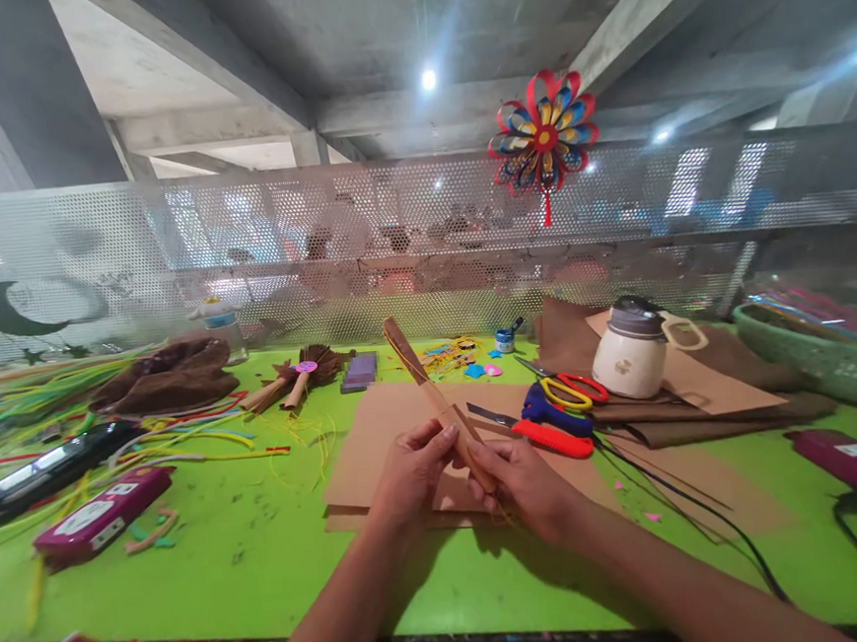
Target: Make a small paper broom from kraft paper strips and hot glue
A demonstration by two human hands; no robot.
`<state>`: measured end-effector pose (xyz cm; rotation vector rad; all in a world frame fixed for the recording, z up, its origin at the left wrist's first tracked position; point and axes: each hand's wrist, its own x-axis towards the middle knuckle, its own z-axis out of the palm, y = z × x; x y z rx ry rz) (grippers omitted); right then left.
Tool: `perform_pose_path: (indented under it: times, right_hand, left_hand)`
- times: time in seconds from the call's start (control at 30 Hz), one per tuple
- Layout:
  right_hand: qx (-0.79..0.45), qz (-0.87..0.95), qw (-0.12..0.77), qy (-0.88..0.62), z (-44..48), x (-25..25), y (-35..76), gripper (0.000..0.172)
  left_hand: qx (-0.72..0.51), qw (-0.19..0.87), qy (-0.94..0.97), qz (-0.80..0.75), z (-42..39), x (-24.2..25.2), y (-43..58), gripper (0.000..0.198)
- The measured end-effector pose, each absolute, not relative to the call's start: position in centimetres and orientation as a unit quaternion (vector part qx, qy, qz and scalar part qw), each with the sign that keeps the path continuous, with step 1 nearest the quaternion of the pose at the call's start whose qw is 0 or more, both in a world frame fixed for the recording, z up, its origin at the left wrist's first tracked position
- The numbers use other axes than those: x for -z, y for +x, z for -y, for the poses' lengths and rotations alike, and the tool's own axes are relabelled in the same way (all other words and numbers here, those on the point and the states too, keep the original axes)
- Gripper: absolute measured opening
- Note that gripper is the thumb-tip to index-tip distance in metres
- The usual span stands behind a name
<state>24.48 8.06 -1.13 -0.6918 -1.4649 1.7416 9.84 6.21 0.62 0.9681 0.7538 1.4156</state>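
Observation:
Between my two hands a rolled brown paper stick (pixel 418 366) slants up to the left, with thin yellow string along it. My left hand (pixel 416 465) pinches it near the middle, thumb on top. Lower down, the fingers of my right hand (pixel 519 482) are wrapped round its near end, where a loose bit of string hangs. Beneath both hands lie sheets of brown kraft paper (pixel 364 440). Just beyond my right hand are a red-handled knife (pixel 557 439) and scissors with yellow and red handles (pixel 572 392).
A cream jug (pixel 628 355) stands on brown paper at the right, before a green basket (pixel 809 350). Purple devices (pixel 102 515) lie at both sides. Coloured strips (pixel 208 442) and finished brown paper bundles (pixel 303 375) lie left. A black cable (pixel 698 488) crosses the green table (pixel 219 585).

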Motion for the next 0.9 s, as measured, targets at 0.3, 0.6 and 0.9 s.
perform_pose_path:
  times: [0.3, 0.6, 0.9]
  right_hand:
    - [-0.682, 0.585, 0.342, -0.277, -8.1, 0.8, 24.5, 0.047]
    - [-0.176, 0.864, 0.372, -0.29, -9.9, 1.7, 25.9, 0.025]
    - [-0.372, 0.915, 0.085, -0.136, -3.1, -3.4, 25.0, 0.034]
  left_hand:
    - [-0.612, 0.597, 0.375, -0.358, -6.6, -1.5, 9.6, 0.023]
    - [-0.58, 0.586, 0.336, -0.455, -8.1, -2.7, 4.7, 0.012]
    - [-0.539, 0.611, 0.378, -0.438, -9.5, -4.0, 3.1, 0.011]
